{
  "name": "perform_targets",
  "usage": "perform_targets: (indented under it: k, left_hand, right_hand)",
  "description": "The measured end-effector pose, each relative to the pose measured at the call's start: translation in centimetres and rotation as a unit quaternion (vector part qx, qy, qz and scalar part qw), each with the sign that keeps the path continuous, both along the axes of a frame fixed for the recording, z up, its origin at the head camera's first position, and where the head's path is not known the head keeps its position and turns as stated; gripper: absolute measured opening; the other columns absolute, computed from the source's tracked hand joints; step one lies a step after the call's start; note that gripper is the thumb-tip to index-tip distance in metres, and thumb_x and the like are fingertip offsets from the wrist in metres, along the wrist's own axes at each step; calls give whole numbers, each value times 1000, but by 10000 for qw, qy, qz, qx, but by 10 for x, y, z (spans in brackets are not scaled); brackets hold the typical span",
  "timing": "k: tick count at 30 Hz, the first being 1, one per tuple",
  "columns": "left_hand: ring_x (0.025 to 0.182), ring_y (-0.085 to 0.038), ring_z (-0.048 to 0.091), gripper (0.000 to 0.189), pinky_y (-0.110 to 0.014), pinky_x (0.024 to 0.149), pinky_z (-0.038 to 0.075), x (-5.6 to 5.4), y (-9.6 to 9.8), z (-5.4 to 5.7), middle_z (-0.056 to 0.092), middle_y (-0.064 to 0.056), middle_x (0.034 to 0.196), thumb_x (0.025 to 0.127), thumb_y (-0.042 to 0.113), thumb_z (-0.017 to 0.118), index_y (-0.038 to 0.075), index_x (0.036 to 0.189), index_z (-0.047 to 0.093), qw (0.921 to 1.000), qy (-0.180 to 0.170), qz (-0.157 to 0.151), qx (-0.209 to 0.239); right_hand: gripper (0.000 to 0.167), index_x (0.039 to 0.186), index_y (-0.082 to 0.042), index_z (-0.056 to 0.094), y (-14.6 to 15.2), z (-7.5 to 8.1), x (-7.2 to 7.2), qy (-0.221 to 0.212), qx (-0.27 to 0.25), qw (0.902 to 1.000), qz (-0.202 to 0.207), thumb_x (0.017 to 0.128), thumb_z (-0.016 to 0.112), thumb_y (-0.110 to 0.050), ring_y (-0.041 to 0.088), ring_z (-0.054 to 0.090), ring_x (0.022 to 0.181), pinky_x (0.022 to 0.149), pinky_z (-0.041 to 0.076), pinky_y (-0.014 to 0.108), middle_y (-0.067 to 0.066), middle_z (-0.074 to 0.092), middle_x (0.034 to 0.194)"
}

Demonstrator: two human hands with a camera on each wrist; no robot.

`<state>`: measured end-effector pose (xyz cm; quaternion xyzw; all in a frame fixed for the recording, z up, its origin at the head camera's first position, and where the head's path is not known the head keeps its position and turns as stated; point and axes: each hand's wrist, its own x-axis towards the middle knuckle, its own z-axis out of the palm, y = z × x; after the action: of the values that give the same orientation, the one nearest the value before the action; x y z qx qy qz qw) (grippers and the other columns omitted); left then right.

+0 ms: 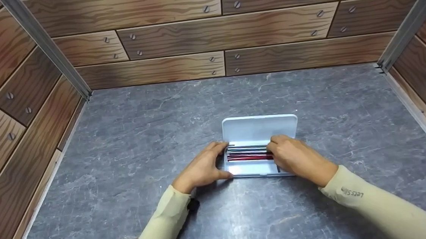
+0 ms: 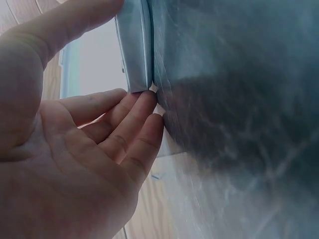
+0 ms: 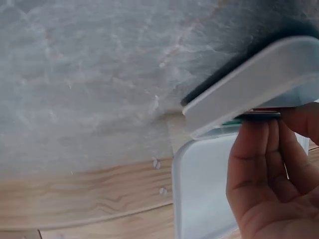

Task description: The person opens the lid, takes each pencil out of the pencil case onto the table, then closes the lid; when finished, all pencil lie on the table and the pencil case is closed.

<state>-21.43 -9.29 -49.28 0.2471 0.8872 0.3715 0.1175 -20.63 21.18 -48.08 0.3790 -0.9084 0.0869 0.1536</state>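
A pale pencil case (image 1: 251, 167) lies on the table with its lid (image 1: 259, 128) raised at the back. Inside is a row of thin coloured pencils (image 1: 247, 154), red, dark and greenish, lying lengthwise. My left hand (image 1: 201, 169) grips the left end of the case, thumb at the front corner and fingers at the back; the left wrist view shows fingertips against the case's end (image 2: 135, 55). My right hand (image 1: 300, 160) reaches into the right part. In the right wrist view its thumb and fingers pinch the pencils' ends (image 3: 261, 116) at the case wall. Their tips are partly hidden.
The grey marbled tabletop (image 1: 152, 120) surrounds the case. Wood-patterned panels (image 1: 172, 39) stand at the back and both sides, with metal posts (image 1: 49, 48) in the corners. A small dark object (image 1: 193, 204) sits at the left wrist.
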Motion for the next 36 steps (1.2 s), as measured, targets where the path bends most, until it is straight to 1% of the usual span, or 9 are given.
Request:
perform_targets:
  k: [9,14,18,25,26,27,32,33,36]
  left_hand:
    - [149,-35,58,101,-52,135,43,1,0,0,61,-16,157,83,21,98,-2,167,47,10000,45,-39,29]
    - [149,-34,58,99,-51,135,43,0,1,-1,61,-16,157,83,21,98,-1,166,49,9999,74,-91,17]
    - [149,-34,58,99,-51,135,43,0,0,0,61,-16,157,84,21,98,-2,166,48,9999,82,-81,0]
    - [148,-36,58,98,-52,134,43,-1,-1,0,60,-19,156,84,18,97,-6,165,47,9999,91,-90,34]
    - [148,-33,58,100,-49,134,43,-5,-4,-9,60,-17,156,84,22,97,-6,166,47,9996,238,-141,45]
    - [147,-34,58,99,-50,134,44,-5,-4,-9,60,-17,156,84,21,97,-6,165,47,9995,255,-150,64]
    - [146,-34,58,100,-52,133,44,-3,-4,-8,60,-19,156,84,20,97,-8,165,46,9994,250,-184,163]
    - [146,-38,58,98,-56,133,44,1,-2,1,60,-21,155,83,15,97,-10,164,47,9997,104,-139,174]
    - [146,-37,58,99,-55,133,44,0,-1,-1,60,-21,156,83,16,97,-9,164,47,9998,77,-128,126]
  right_hand:
    - [14,95,-6,78,9,1,-1,-637,-637,9959,2,90,83,6,22,71,83,74,66,41,6,73,92]
    - [18,101,-8,83,14,8,4,-1012,-1365,9853,-187,90,84,7,17,74,87,77,68,36,2,79,97]
    - [17,103,-10,85,19,13,10,-1531,-2006,9653,-670,92,85,3,13,75,86,78,66,28,1,82,98]
    - [13,106,-4,86,38,21,21,-2151,-2855,9132,-1959,94,88,-4,-1,69,80,73,58,13,11,85,97]
    - [13,107,-3,85,41,22,22,-2196,-2911,9074,-2092,94,88,-4,-1,69,79,72,58,12,12,85,98]
    - [14,107,-2,85,44,24,23,-2226,-2951,9024,-2214,94,88,-6,-1,69,79,72,58,12,14,85,98]
    - [20,110,1,84,62,26,29,-2164,-2881,8889,-2830,93,88,-9,1,69,79,69,56,11,18,85,101]
    - [21,110,1,85,66,26,31,-2144,-2833,8864,-2967,93,88,-10,2,69,78,68,55,12,18,85,101]
    - [24,111,2,84,81,22,34,-2286,-2567,8784,-3320,92,88,-14,6,67,78,64,53,16,19,85,100]
